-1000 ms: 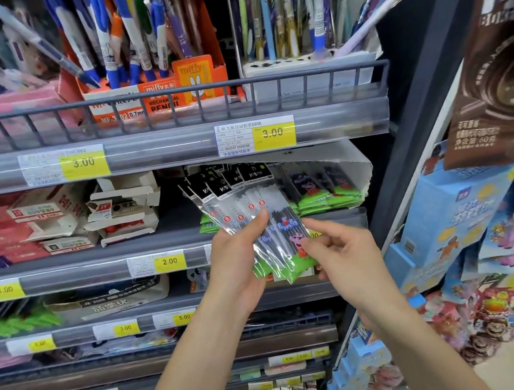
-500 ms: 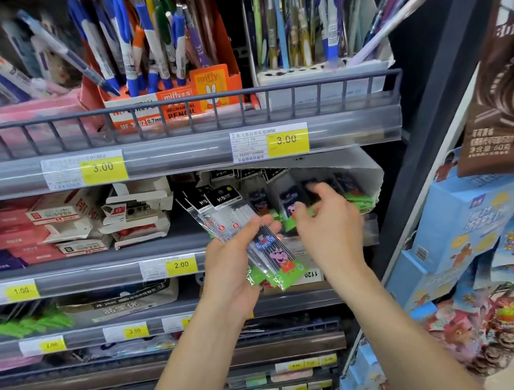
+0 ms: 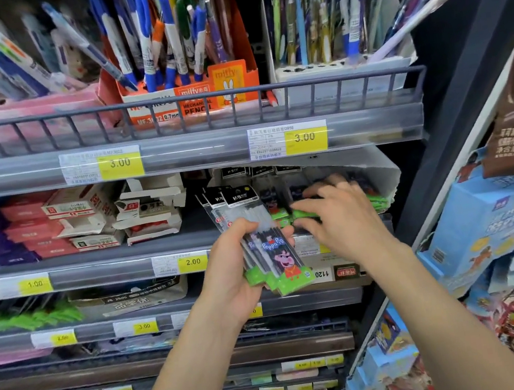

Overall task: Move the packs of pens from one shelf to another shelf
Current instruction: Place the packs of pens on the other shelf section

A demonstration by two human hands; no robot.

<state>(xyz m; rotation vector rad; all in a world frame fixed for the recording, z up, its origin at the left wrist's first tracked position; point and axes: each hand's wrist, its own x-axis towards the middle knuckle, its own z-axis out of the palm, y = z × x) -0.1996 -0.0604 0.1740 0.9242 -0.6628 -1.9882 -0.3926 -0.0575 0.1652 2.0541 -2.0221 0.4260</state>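
Before stationery shelves (image 3: pixel 93 260), left hand (image 3: pixel 237 273) gripping fanned pen packs (image 3: pixel 262 243), right hand (image 3: pixel 337 213) spread over boxed packs (image 3: pixel 378 200).

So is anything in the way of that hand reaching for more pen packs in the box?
Nothing visible blocks it. The right hand is already inside the open white box, fingers on the green-ended pen packs lying there. The left hand holds a fan of packs off to the side, clear of the reach.

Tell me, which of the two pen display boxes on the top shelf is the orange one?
The orange box, the one marked mechanical pencil with a rabbit on it, left of the white box. It stands above the left hand holding pen packs.
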